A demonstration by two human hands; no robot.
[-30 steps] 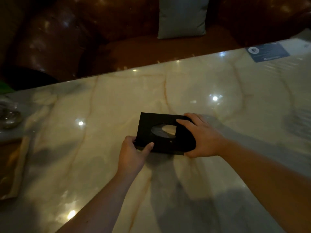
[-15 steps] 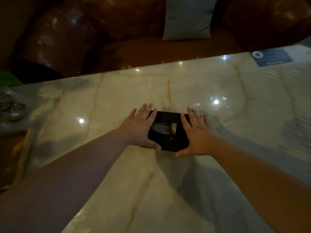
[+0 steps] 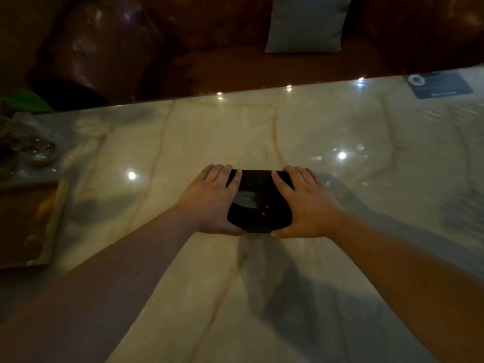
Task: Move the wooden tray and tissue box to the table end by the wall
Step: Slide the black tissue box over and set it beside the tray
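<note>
A black tissue box (image 3: 259, 203) with an oval slot showing white tissue sits on the marble table (image 3: 262, 132), near its middle. My left hand (image 3: 212, 203) clasps the box's left side, fingers over its far edge and thumb under its near edge. My right hand (image 3: 306, 205) clasps the right side the same way. At the table's left end lies the wooden tray (image 3: 28, 221), partly cut off by the frame edge.
Clear glassware (image 3: 39, 150) stands beyond the tray at the far left. A blue card (image 3: 440, 85) lies at the table's far right edge. A brown leather sofa (image 3: 131, 48) with a grey cushion (image 3: 306, 22) runs behind the table.
Both hands shifted from a loose hold at the box's corners to flat grips on its left and right sides. The box turned square to me and sits between my palms.
</note>
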